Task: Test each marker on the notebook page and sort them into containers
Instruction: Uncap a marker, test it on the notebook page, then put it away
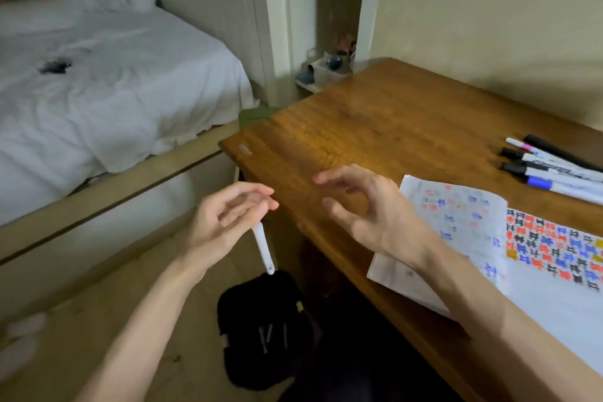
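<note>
1. We log the left grip [225, 222], a bare hand, with its fingers curled round a slim white plastic marker [262, 246].
2. We place that marker off the left edge of the brown wooden desk [375, 121], its free end pointing down over a black fabric bag [261, 330] on the floor.
3. We log the right grip [368, 209] with its fingers spread and relaxed, holding nothing, above the desk's near edge.
4. We note a white notebook page [456, 215] covered in red, blue and black marks, lying on the desk.
5. We count a cluster of white-barrelled markers [554, 170] lying on the desk beyond it.
</note>
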Motion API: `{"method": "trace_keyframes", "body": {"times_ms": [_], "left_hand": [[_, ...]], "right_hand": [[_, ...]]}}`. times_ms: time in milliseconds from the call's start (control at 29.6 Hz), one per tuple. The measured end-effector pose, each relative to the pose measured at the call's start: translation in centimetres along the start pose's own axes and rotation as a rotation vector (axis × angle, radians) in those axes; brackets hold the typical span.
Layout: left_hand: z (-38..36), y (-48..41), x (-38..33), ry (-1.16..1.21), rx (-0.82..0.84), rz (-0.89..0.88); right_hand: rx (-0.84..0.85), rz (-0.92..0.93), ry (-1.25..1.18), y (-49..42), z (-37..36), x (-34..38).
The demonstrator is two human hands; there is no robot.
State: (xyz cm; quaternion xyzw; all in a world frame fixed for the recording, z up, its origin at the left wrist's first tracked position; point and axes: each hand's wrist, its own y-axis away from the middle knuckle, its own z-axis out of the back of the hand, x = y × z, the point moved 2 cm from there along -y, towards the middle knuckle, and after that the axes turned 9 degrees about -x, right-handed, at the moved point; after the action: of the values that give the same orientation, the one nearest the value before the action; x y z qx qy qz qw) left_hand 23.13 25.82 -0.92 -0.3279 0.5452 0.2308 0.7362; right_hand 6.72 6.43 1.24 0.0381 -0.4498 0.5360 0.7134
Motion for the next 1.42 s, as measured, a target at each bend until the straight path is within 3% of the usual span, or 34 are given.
{"method": "trace_keyframes", "body": {"times_ms": [371,776,843,978,1113,1215,1417], "left_hand": [[-3.3,-1.7,-1.4,0.006,0.080,-0.059],[-14.8,-3.4,-4.9,-0.025,0.320,-0.209],[-22.1,-4.0,-6.8,0.019,0.472,-0.278],[-26.1,-4.8,-7.2,0.029,0.518,-0.230],[-31.6,-6.2,-7.2,-0.116,0.613,-0.263],[-33.9,-7.9,-6.9,-0.253,0.511,-0.319],[-36.6,-10.3,-5.5,-0.792,0.310,-0.518]], "right_hand": [[-0.047,-0.089,0.004,1.3,1.2,-1.1],[-0.249,-0.300,0.157,9.7,11.7,-5.6],[-0.384,-0.393,0.230,14.2,17.3,-6.5],[-0.391,-0.444,0.199,16.4,18.5,-7.8],[-0.479,-0.483,0.178,18.3,19.7,-9.0],[-0.493,-0.492,0.176,18.2,20.0,-9.3],[-0.542,-0.474,0.167,17.6,20.4,-9.3]]}}
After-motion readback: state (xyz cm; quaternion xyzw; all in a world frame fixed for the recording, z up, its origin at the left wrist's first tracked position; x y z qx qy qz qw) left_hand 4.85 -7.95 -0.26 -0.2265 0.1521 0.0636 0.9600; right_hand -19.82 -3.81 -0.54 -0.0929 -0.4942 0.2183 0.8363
